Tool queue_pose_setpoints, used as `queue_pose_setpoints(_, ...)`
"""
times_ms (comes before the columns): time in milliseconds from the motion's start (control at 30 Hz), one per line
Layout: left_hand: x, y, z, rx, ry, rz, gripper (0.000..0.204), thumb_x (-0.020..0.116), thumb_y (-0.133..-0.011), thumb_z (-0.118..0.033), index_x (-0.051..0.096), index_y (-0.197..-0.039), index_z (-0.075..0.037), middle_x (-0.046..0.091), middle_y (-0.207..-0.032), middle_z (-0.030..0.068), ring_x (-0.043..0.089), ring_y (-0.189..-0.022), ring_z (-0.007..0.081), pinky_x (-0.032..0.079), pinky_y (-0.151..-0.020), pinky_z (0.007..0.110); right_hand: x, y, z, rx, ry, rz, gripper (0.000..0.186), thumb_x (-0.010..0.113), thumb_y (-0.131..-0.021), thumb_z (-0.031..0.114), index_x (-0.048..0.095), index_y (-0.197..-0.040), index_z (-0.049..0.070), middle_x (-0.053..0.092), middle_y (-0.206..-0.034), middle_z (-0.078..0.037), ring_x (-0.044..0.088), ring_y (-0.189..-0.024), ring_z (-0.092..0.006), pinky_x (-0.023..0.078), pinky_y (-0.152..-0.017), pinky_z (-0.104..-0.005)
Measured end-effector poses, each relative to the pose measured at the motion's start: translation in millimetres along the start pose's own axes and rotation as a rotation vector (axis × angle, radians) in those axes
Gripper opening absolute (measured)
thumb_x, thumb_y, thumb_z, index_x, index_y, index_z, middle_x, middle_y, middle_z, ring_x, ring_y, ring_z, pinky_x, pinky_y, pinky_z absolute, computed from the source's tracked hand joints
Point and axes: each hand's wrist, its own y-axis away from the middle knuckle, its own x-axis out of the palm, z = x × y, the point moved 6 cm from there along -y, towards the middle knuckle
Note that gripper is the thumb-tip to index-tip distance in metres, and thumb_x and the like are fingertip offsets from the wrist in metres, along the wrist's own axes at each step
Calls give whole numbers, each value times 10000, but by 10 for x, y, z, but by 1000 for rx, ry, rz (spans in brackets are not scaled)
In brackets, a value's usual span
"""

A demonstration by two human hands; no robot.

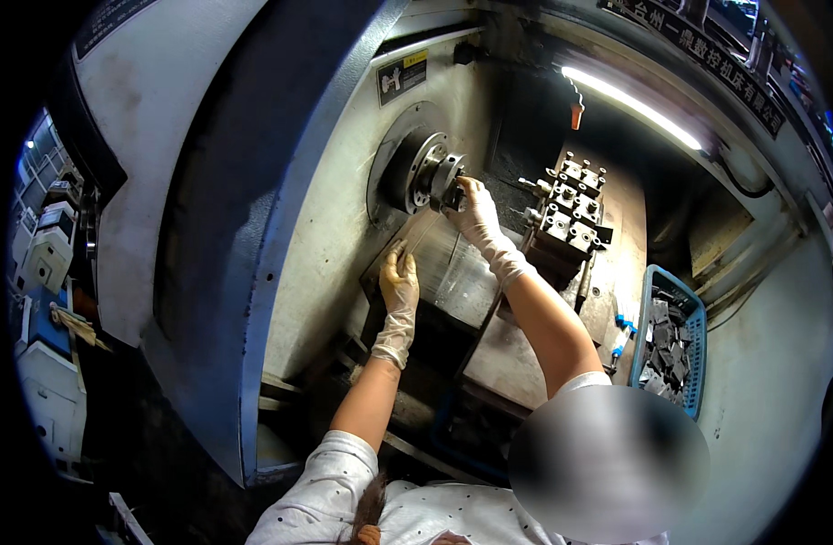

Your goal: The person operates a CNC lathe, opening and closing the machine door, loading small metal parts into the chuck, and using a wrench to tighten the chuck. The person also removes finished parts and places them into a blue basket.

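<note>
A steel spindle chuck [446,182] projects from the flanged housing [387,163] on the machine's inner wall. My right hand [475,213], in a translucent glove, reaches to the chuck's front face with fingers bent against it; whatever they grip there is hidden. Below the chuck, my gloved left hand [398,289] is raised over a sloped metal plate [462,286], its fingers curled round something small and dark that I cannot make out. To the right of my right hand stands a tool block [569,218] with several bolted holders.
A blue plastic basket [694,345] of dark flat pieces sits at the right, near small blue-ended nozzles [625,327] on the bed. A lit tube lamp [630,104] crosses the upper back. The blue-grey door frame [226,272] borders my left side; other equipment [49,363] stands beyond it.
</note>
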Motion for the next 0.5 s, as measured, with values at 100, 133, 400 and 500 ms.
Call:
queue_pose_setpoints(100,-27,6,6,-8,-56,13,213,462,-716,-91,484,-899,15,509,-880,144,492,-804,240,381,-722,279,-30,-100,68,-83,178,26,496,653,-473,139,420,-908,95,435,-895,-111,420,-830,-270,361,-713,-327)
queue_pose_setpoints(133,-29,6,-42,-3,-38,22,216,464,-715,-93,483,-899,17,507,-881,147,491,-804,246,380,-722,281,-60,-127,101,-114,206,42,473,652,-474,152,433,-888,86,435,-880,-108,420,-821,-265,362,-707,-325)
queue_pose_setpoints(400,277,-77,164,51,-127,115,278,491,-705,-164,465,-916,14,518,-822,162,504,-750,269,392,-665,312,-41,-261,-74,172,44,41,386,558,-546,335,510,-691,-20,456,-786,-164,452,-744,-265,377,-660,-311)
queue_pose_setpoints(500,375,-183,-47,67,-346,65,253,505,-693,-135,469,-905,-2,522,-784,159,510,-727,260,403,-641,315,47,-230,-217,476,-227,118,434,534,-558,363,526,-730,-35,511,-707,-169,499,-666,-241,392,-616,-304)
